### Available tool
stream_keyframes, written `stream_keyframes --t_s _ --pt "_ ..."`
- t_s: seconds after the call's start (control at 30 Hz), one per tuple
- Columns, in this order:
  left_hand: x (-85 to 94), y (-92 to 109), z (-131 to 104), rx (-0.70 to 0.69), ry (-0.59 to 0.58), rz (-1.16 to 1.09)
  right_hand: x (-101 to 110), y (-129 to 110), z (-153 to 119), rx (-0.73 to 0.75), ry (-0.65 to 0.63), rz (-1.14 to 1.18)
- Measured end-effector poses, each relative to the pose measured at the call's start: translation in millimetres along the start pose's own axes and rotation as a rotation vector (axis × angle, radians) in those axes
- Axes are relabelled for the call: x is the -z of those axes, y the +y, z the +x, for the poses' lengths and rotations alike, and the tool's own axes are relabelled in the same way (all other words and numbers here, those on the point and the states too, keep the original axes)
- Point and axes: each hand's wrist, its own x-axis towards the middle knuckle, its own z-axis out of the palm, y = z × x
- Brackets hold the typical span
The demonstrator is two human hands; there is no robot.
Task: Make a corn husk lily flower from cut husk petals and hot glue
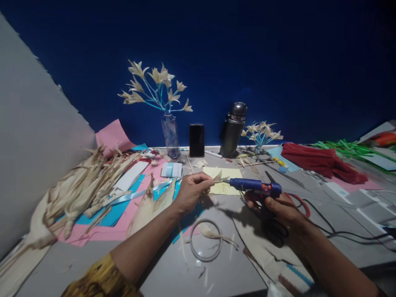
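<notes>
My left hand pinches the end of a small pale stem with a dried husk petal on it, above the middle of the table. Wrapped round the handle of a blue glue gun is my right hand. The gun points left, and its nozzle is at the stem, close to my left fingertips. A pale yellow paper lies beneath them. Black scissor handles show just below the gun. A grey tape ring lies nearer, with a husk piece across it.
Dried husks cover pink and blue sheets at left. Behind stand a glass vase of husk flowers, a phone, a dark flask and a smaller flower bunch. Red cloth and black cables lie at right.
</notes>
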Motion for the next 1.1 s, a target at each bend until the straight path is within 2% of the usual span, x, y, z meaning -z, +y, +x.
stream_keyframes --t_s 0.23,0.5,0.83,1.1 --pt "-1.3 2.9 -2.7 -0.061 -0.068 0.056 -4.6 -5.8 -0.4 0.0 -0.039 0.07" --pt "-2.2 6.6 -4.4 -0.056 -0.081 0.05 -10.0 -8.5 -2.4 -0.016 0.022 0.151" --pt "-5.0 9.3 -6.6 -0.055 -0.083 0.024 -6.1 -0.9 -1.6 -0.031 -0.026 0.101" --pt "-5.1 8.7 -6.4 -0.033 -0.073 0.019 -6.5 0.1 -4.0 -0.069 0.022 0.048"
